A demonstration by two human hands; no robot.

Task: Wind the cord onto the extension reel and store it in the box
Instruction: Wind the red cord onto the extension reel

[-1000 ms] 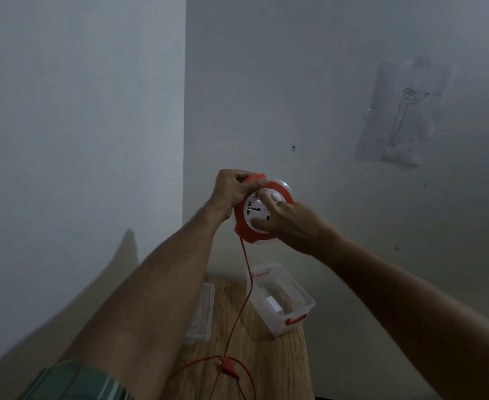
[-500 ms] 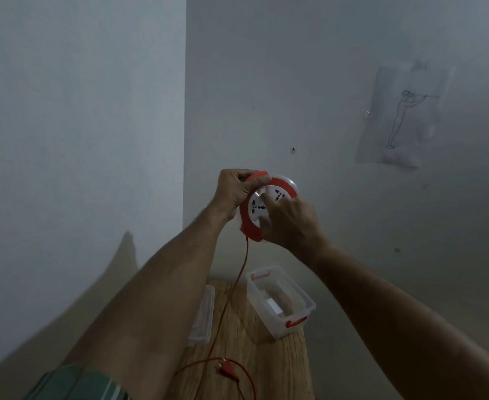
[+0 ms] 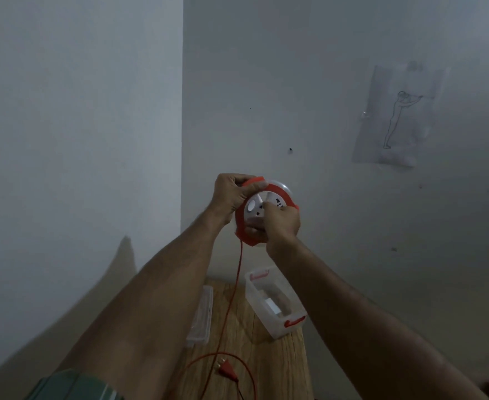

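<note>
I hold a round red extension reel (image 3: 278, 189) with a white socket face up in front of me, above the table. My left hand (image 3: 229, 192) grips its upper left rim. My right hand (image 3: 282, 223) is closed on the white centre and covers the lower right part. A thin red cord (image 3: 234, 295) hangs from the reel's bottom down to the wooden table (image 3: 278, 362), where it loops to a red plug (image 3: 226, 370). A clear plastic box (image 3: 253, 287) with red latches stands open on the table, something white inside.
The box's clear lid (image 3: 201, 316) lies flat on the table to the left of the box. The narrow table stands in a corner between two pale walls. A paper with a line drawing (image 3: 396, 116) hangs on the right wall.
My right hand has turned on the reel's white centre, which has rotated. The slack loop on the table has shifted slightly. My left hand stays on the rim.
</note>
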